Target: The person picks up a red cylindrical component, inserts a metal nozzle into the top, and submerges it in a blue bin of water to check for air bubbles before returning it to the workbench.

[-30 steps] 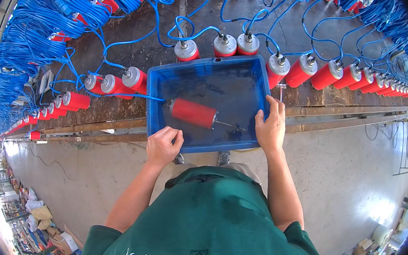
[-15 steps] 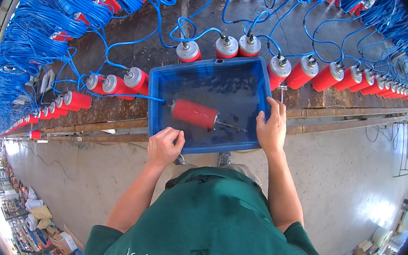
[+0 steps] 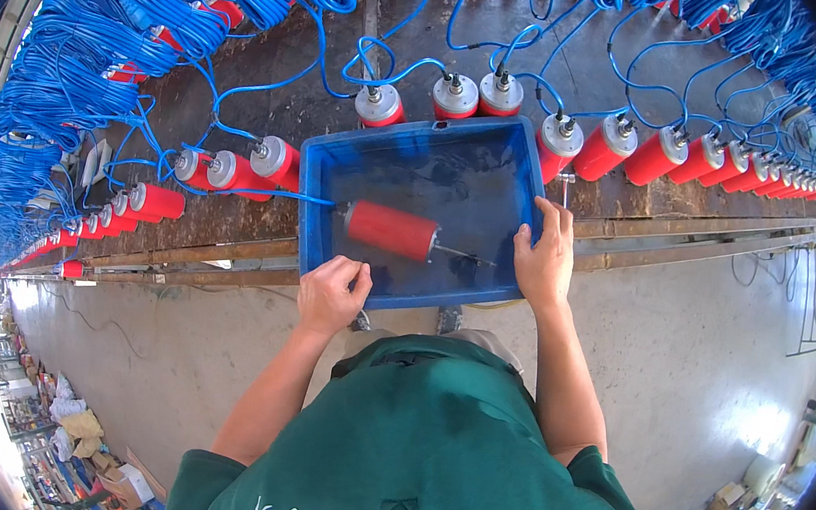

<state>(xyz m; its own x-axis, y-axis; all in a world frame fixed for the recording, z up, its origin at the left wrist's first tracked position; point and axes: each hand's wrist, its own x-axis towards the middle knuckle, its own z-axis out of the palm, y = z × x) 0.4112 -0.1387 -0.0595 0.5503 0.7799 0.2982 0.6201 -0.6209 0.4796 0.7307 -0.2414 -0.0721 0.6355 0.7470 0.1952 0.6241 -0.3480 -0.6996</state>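
Note:
A blue plastic tub (image 3: 422, 134) sits at the bench's near edge, with what looks like dark water in it. In it lies a red cylindrical motor (image 3: 389, 230), its thin metal shaft pointing right and a blue cable (image 3: 264, 195) leaving over the tub's left rim. My left hand (image 3: 331, 294) is closed at the tub's near left corner; its fingertips are partly hidden. Gripping the right rim, my right hand (image 3: 545, 256) has its thumb on the inner side and its fingers along the edge. Neither hand touches the motor.
More red motors (image 3: 657, 155) with silver ends line the bench (image 3: 341, 51) on both sides of the tub. Coiled blue cables (image 3: 76, 76) are heaped along the left and far sides. Steel rails (image 3: 702, 233) run along the front edge, above a concrete floor (image 3: 677, 366).
The red motor in the tub, blurred half a second ago, now looks sharper. My hands keep almost the same places on the tub.

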